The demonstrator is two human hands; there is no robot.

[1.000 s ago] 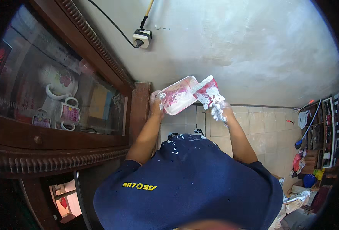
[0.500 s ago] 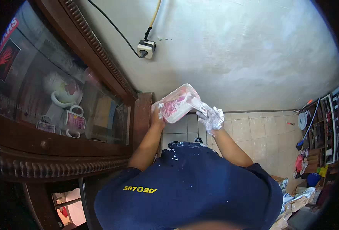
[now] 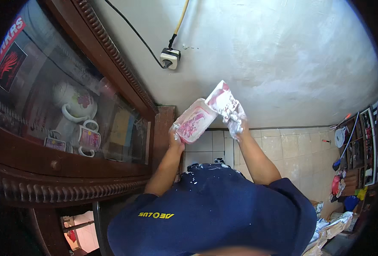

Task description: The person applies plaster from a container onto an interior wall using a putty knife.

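My left hand (image 3: 175,137) grips the near left end of a shallow plastic tray (image 3: 193,123), pink showing through white smears. My right hand (image 3: 237,127), coated in white paste, holds a wide flat scraper (image 3: 221,97), also pink and white with clumps of paste near its handle. The scraper's blade is tilted up beside the tray's upper right edge; whether they touch I cannot tell. The handle is mostly hidden by my fingers and paste. Both are held just in front of the pale wall (image 3: 291,72).
A dark wooden glass cabinet (image 3: 56,164) with mugs stands at my left. A power socket (image 3: 170,58) with cords hangs on the wall. Tiled floor (image 3: 300,158) lies below. On the right are a shelf rack (image 3: 360,149), bags (image 3: 338,183) and crumpled sheeting (image 3: 332,226).
Since half a second ago, the scraper has lifted from over the tray and turned broad side up, and my right fingers have closed round it. The tray has shifted slightly down in the picture.
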